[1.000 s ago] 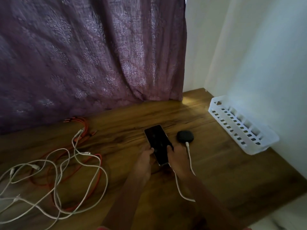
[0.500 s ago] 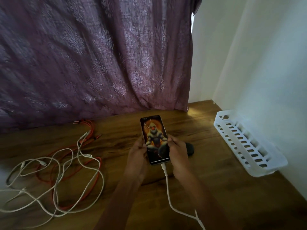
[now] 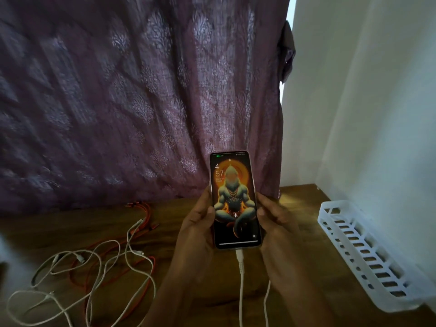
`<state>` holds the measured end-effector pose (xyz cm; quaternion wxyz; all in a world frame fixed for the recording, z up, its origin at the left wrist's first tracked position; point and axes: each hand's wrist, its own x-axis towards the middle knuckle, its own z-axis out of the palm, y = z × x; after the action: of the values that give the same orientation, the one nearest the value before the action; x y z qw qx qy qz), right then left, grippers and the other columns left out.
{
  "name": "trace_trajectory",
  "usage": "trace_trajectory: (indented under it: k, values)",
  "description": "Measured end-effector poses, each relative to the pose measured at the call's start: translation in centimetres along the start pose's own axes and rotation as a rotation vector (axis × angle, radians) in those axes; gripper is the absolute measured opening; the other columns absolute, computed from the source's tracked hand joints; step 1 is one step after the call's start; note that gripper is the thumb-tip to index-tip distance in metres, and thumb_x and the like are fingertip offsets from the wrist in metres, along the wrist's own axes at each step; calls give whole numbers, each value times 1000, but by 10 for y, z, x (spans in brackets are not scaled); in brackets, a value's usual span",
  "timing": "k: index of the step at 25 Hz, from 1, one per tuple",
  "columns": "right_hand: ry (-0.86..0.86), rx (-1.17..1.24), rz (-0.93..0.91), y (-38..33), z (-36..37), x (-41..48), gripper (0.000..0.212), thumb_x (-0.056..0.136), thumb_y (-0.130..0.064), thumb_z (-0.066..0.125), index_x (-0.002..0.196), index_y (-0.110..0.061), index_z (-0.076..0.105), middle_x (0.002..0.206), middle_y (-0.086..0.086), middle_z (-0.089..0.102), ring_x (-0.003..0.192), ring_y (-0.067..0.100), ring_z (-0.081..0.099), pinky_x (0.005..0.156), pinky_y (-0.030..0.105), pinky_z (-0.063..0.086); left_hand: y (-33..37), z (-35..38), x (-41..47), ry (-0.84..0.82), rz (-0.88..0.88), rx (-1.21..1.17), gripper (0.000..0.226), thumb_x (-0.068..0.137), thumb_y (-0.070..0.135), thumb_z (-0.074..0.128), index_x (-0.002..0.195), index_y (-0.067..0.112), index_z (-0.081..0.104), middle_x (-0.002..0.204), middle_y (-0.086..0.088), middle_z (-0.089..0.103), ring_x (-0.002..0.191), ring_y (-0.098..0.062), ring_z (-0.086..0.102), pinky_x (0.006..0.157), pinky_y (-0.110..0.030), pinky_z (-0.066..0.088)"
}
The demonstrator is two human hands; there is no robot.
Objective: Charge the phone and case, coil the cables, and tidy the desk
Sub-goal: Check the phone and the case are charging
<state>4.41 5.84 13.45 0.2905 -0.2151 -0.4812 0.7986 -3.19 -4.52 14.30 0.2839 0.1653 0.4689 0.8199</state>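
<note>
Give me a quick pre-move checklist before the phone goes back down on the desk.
1. Cable seated in phone: ok.
2. Screen lit: ok; charging itself: cannot tell.
3. Left hand and right hand grip on phone: ok.
4. Case charging: cannot tell, not in view.
5. White cables and orange cable coiled: not ok, tangled on desk.
6. Basket ready: ok, looks empty.

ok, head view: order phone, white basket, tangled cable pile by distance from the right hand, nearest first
1. Phone: held in the right hand, just to its left.
2. White basket: to its right, by the wall.
3. Tangled cable pile: far left on the desk, beyond the left hand.
</note>
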Motion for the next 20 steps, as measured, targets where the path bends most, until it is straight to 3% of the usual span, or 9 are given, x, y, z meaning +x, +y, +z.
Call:
trace_trajectory:
  k: [3,6,11,16,20]
  values:
    - [1,67,7,-7,-1,-5,27,92,-5,45,101,-22,64,101,0,69,93,19,67,56,22,56,7,6,-6,-40,39,-10,36,91,4,36,109,24,59,99,0,74,89,-16,70,74,-29,58]
    - [-9,80,-10,-10,-2,-8,27,90,-2,46,97,-20,64,98,2,71,87,19,68,53,21,56,10,10,-10,-37,49,-39,38,84,7,42,114,23,59,104,-1,72,93,-18,69,75,-31,57]
    - [-30,116,-26,-12,1,-13,28,91,-2,44,94,-21,65,80,-6,74,72,10,71,49,19,53,11,10,-14,-44,29,-47,39,91,4,37,117,23,58,108,-2,71,95,-17,69,71,-29,59]
    - [-42,92,-15,-13,2,-14,26,91,-3,44,96,-21,63,91,-1,71,72,11,71,49,18,53,12,9,-14,-40,48,-73,48,76,11,46,122,21,55,111,-3,70,96,-19,68,76,-31,58]
    - [-36,97,-8,-12,1,-15,27,92,-5,45,100,-21,64,100,2,71,89,19,68,54,21,55,12,11,-14,-63,36,-85,40,86,5,40,120,21,56,105,-1,72,90,-16,70,66,-26,58]
